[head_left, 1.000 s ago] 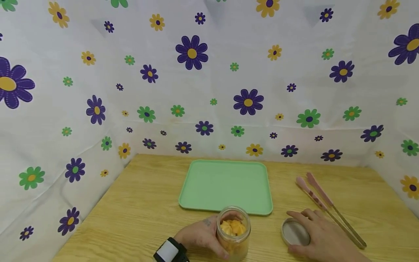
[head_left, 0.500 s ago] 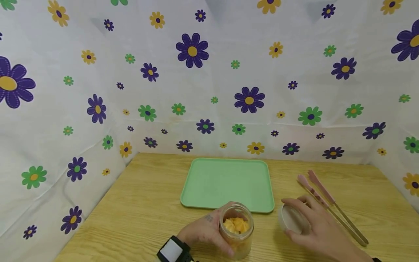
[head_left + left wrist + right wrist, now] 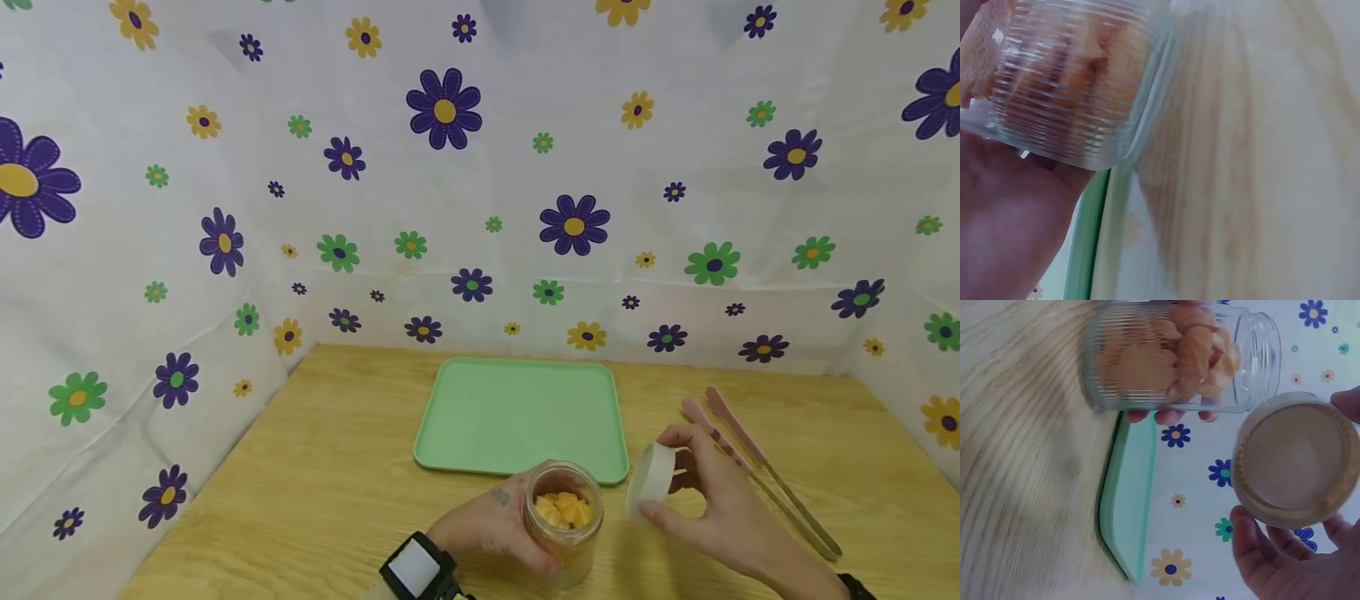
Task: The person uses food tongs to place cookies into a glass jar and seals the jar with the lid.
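A clear ribbed glass jar (image 3: 566, 533) with orange swirl-shaped pieces (image 3: 562, 509) inside stands upright at the front of the table, its mouth uncovered. My left hand (image 3: 498, 521) grips it from the left, thumb in front and fingers round the back. To the jar's right, my right hand (image 3: 720, 504) holds a pale round lid (image 3: 651, 482) by its edge, tilted on its side above the table. In the right wrist view the lid's inner face (image 3: 1294, 456) shows, close to the jar's neck (image 3: 1264, 359).
Behind the jar lies a light green tray (image 3: 521, 417). Pink-tipped metal tongs (image 3: 772, 479) rest on the wooden table (image 3: 300, 500) at the right, beyond my right hand. A white flowered cloth (image 3: 480, 183) stands behind and at the sides.
My right hand has lifted the lid off the table, turned it onto its edge and brought it left toward the jar. The jar and left hand appear slightly further right in view.
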Tool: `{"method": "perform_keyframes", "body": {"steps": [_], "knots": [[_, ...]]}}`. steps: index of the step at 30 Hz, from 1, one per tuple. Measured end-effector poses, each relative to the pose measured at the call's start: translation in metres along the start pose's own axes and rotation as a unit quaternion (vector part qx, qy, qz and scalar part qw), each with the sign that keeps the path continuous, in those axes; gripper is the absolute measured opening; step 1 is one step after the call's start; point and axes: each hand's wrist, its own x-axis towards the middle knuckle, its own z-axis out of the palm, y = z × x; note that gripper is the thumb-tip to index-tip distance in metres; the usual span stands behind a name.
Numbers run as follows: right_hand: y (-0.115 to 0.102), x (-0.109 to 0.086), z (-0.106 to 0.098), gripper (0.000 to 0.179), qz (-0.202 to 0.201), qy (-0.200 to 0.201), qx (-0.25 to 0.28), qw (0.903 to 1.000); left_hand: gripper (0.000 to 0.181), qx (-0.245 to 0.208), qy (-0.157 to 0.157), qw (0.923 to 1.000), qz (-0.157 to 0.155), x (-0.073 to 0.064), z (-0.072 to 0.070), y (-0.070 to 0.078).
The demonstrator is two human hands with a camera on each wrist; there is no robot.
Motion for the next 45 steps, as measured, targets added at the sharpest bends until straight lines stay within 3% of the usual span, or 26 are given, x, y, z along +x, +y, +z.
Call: {"method": "perform_keyframes", "body": {"steps": [5,11,16,22,30,35,40,45], "knots": [[-0.004,0.004,-0.003,0.057,-0.007,0.007,0.049,0.9988,0.085,-0.030,-0.019,0.9993,0.009,0.009,0.006,0.002],[-0.005,0.004,0.003,0.076,-0.055,0.037,0.096,0.9931,0.085,-0.041,-0.033,0.9986,0.008,0.010,0.009,0.000],[-0.006,0.007,0.011,0.075,-0.073,0.013,0.124,0.9895,0.086,-0.031,-0.037,0.9988,0.009,0.011,0.007,0.000],[-0.006,0.011,0.024,0.082,-0.069,0.000,0.103,0.9923,0.094,-0.015,-0.048,0.9987,0.001,0.010,0.004,0.000],[-0.002,0.008,0.036,0.082,-0.101,-0.028,0.073,0.9919,0.096,-0.002,-0.046,0.9989,-0.001,0.011,0.001,0.000],[-0.002,0.010,0.040,0.077,-0.101,-0.068,0.048,0.9913,0.095,-0.014,-0.050,0.9986,0.005,0.013,0.001,0.000],[-0.003,0.014,0.045,0.070,-0.132,-0.072,0.021,0.9884,0.092,-0.002,-0.046,0.9989,-0.008,0.012,0.002,0.000],[-0.004,0.015,0.051,0.067,-0.135,-0.077,0.015,0.9877,0.088,-0.002,-0.045,0.9989,-0.008,0.012,0.004,-0.001]]}}
